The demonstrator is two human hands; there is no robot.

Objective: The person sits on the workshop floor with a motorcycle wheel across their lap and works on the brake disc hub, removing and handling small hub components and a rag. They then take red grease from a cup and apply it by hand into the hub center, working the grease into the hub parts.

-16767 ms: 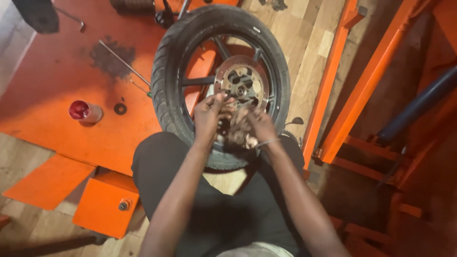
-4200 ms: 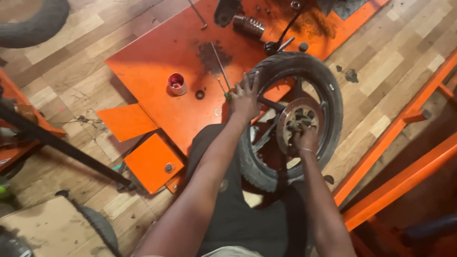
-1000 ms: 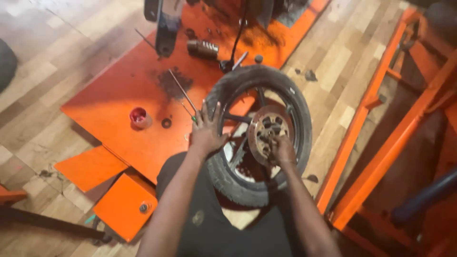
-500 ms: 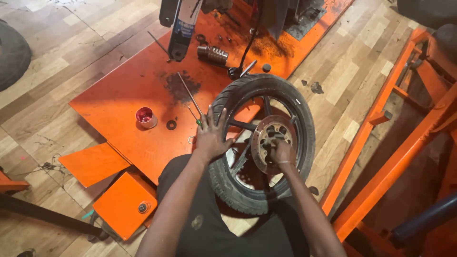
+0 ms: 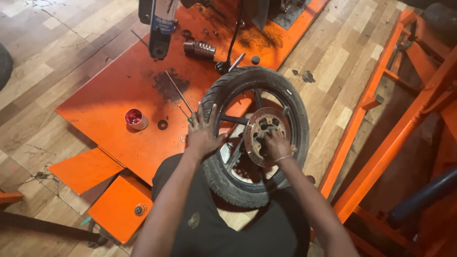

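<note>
Unmoved since before, black wheel point(image 5: 257, 138) with silver brake disc point(image 5: 264, 135).

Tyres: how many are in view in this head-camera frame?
2, perhaps. One is on the wheel against the person's lap, left hand on its tread, right hand at the brake disc. A dark curved edge at far left looks like another, mostly cropped.

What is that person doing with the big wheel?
A person sits at a motorcycle wheel that lies partly on an orange platform. The left hand presses flat, fingers spread, on the tyre's edge. The right hand is on the metal brake disc in the middle. A thin metal rod, a small red cup and a washer lie close by on the platform.
</note>
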